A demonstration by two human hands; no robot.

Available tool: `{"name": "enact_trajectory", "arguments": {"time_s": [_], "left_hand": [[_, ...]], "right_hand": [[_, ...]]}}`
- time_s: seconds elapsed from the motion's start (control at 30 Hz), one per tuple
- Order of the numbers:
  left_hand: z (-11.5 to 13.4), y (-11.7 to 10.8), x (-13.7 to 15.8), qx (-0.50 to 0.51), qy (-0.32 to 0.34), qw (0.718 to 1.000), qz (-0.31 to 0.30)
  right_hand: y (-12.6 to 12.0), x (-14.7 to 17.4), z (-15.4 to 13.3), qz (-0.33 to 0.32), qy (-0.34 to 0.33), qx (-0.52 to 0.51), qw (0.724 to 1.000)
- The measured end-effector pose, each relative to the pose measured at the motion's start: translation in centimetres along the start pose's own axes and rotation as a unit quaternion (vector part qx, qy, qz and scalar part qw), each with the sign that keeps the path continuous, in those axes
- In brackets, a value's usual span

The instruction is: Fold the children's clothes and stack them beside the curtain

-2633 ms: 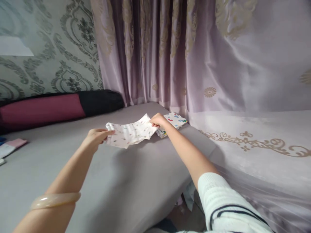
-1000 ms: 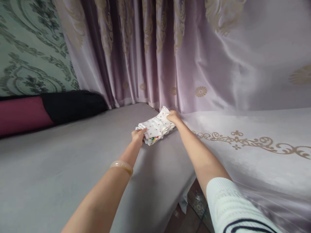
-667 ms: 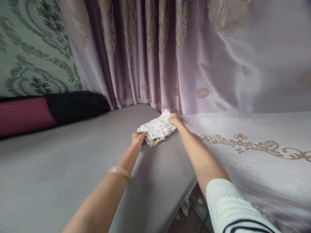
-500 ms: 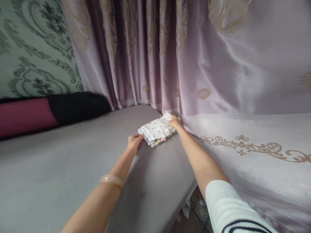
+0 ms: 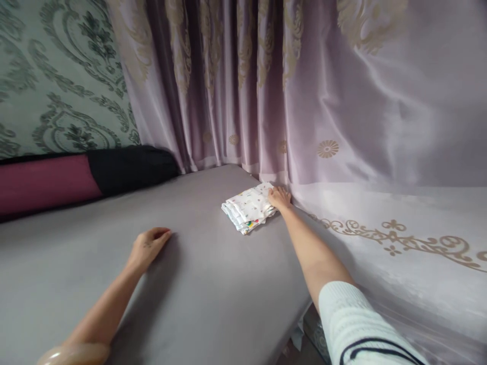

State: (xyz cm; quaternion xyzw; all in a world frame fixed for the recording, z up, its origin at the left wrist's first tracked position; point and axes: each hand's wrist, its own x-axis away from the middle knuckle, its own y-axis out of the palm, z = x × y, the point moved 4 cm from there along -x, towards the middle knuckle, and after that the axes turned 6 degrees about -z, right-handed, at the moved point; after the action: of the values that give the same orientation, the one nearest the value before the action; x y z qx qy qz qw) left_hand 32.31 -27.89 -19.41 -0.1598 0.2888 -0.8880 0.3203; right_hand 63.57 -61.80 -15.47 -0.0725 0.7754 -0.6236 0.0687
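Note:
A small stack of folded white cloths (image 5: 249, 203) with a tiny colored print lies flat on the grey bed sheet (image 5: 198, 284), near the curtain corner. Its near edge shows several layers and a patch of green, yellow and red. My right hand (image 5: 279, 197) rests at the right end of the stack, fingers spread, its thumb side against the top cloth. Well to the left of the cloths, my left hand (image 5: 150, 246) hovers just over the sheet. Its fingers are pressed together, and nothing shows in them.
Pleated purple curtains (image 5: 228, 91) with gold patterns hang behind the bed and along its right side. At the back left, a black and maroon padded headboard (image 5: 53, 177) stands against patterned green wallpaper (image 5: 76, 76). The bed's edge drops off at the lower right.
My left hand has moved away from the stack, left and towards me. My right hand has relaxed its grip and spread its fingers at the right end. The stack stays on the sheet.

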Motion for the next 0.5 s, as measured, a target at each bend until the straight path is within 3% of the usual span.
{"name": "enact_trajectory", "arguments": {"time_s": [0.13,0.23,0.37,0.5], "left_hand": [[-3.1,-4.0,0.6,-0.042,-0.02,0.999,0.009],[-5.1,-5.8,1.2,-0.049,-0.042,0.998,0.026],[-6.2,-5.8,1.8,-0.046,-0.021,0.998,0.026],[-6.1,-5.3,2.0,-0.056,-0.009,0.998,0.042]], "right_hand": [[0.8,-0.2,0.3,-0.017,0.009,0.005,1.0],[0.7,-0.4,0.4,-0.025,0.011,0.009,1.0],[0.0,0.0,-0.5,-0.02,0.01,0.015,1.0],[0.0,1.6,-3.7,0.001,-0.036,0.019,0.999]]}}
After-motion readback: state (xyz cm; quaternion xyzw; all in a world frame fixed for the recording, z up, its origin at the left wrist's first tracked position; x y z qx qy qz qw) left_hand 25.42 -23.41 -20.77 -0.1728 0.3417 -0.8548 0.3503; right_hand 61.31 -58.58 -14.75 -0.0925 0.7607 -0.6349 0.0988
